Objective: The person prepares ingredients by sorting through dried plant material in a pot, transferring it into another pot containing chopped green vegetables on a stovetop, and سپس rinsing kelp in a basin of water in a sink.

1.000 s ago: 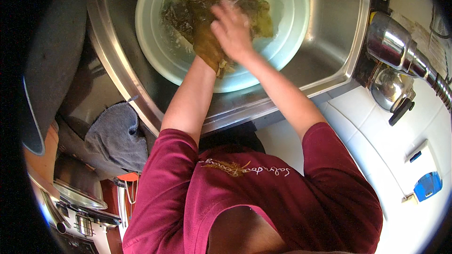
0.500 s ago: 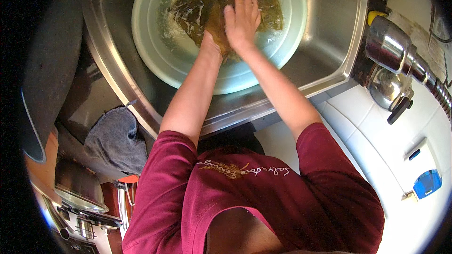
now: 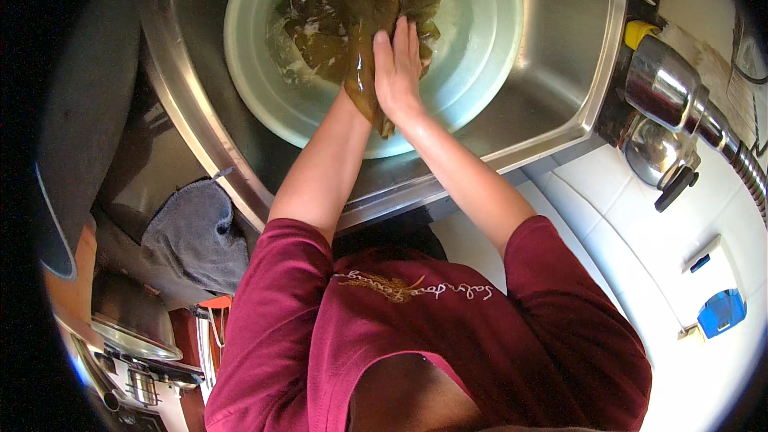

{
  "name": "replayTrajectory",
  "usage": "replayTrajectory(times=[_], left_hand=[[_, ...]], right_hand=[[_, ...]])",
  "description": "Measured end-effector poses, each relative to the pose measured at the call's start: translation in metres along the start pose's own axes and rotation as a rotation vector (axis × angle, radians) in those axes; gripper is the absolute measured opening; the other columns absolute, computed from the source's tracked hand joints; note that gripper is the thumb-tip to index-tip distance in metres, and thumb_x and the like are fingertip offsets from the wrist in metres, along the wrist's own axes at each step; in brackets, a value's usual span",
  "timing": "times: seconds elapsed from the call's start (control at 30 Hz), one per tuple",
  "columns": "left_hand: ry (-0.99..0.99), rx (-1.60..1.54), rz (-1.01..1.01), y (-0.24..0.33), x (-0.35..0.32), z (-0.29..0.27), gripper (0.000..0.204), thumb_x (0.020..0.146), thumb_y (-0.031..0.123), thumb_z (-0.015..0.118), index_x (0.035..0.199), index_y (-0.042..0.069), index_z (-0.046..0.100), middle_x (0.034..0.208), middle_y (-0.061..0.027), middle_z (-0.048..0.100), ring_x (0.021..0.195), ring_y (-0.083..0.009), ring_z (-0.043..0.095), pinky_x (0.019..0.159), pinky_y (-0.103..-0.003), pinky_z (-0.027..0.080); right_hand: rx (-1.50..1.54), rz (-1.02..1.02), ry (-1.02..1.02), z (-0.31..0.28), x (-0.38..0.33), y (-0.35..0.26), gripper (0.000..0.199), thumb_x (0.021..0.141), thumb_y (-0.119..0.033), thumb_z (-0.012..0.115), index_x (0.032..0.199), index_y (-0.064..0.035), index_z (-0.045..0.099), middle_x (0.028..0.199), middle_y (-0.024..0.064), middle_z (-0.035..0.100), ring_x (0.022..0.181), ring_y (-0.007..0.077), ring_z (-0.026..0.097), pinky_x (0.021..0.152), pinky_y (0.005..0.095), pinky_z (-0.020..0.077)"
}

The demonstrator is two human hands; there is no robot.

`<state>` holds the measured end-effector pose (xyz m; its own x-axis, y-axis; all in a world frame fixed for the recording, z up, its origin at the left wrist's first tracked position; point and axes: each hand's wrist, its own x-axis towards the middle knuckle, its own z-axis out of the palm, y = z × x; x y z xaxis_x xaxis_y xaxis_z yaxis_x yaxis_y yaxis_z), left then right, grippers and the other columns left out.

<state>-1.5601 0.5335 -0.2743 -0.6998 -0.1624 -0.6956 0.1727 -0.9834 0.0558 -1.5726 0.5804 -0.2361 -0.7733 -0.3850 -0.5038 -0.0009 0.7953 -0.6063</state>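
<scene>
A wet, brownish-green sheet of seaweed point(image 3: 320, 36), broad and slick like kelp, lies partly in cloudy water inside a pale green basin point(image 3: 494, 72). One glossy strip of it drapes toward me over my left hand, past the left wrist point(image 3: 354, 114). That drape hides the fingers of my left hand. My right hand point(image 3: 398, 72) rests flat against the strip's right side, its fingers stretched out and pointing away from me. Whether the left fingers grip the seaweed from below cannot be seen.
A steel sink point(image 3: 556, 56) surrounds the basin. On its right are a chrome faucet point(image 3: 668, 80) and a round metal lid-like piece point(image 3: 658, 148). A dark grey cloth point(image 3: 200, 232) hangs at the left edge. Lower left, a lidded pan point(image 3: 136, 320) stands.
My right hand has slid toward me and slightly left along the seaweed. The seaweed has shifted too, and its near end now reaches farther over my left wrist.
</scene>
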Motion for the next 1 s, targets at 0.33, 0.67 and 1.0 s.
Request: replayTrajectory(times=[0.33,0.67,1.0], left_hand=[[0.032,-0.087,-0.183,-0.018,-0.009,0.007,0.05,0.092,0.047,0.039,0.128,0.012,0.041,0.126,-0.0031,0.047,0.115,-0.0202,0.043,0.099,-0.033,0.033],[0.081,0.174,-0.014,-0.028,-0.001,-0.012,0.045,0.089,0.039,0.044,0.123,0.009,0.045,0.122,-0.01,0.051,0.11,-0.0267,0.048,0.093,-0.036,0.038],[0.264,1.242,0.151,-0.016,0.01,-0.021,0.034,0.081,0.024,0.054,0.107,0.002,0.057,0.106,-0.019,0.06,0.102,-0.0338,0.056,0.081,-0.038,0.044]], right_hand=[[-0.196,-0.121,0.202,-0.019,0.03,0.008,0.056,0.092,-0.044,0.032,0.132,-0.0056,0.038,0.141,0.0247,0.024,0.132,0.0383,0.017,0.106,0.0511,0.0095],[-0.619,-0.49,-0.069,-0.034,-0.004,-0.069,0.083,0.068,-0.05,0.068,0.133,-0.0089,0.037,0.137,0.0173,0.033,0.124,0.0356,0.033,0.099,0.0462,0.0293],[-0.64,-0.511,-0.092,-0.059,0.03,-0.036,0.022,0.076,-0.013,0.061,0.097,-0.0057,0.062,0.093,0.0122,0.061,0.081,0.0323,0.059,0.07,0.0382,0.0486]])
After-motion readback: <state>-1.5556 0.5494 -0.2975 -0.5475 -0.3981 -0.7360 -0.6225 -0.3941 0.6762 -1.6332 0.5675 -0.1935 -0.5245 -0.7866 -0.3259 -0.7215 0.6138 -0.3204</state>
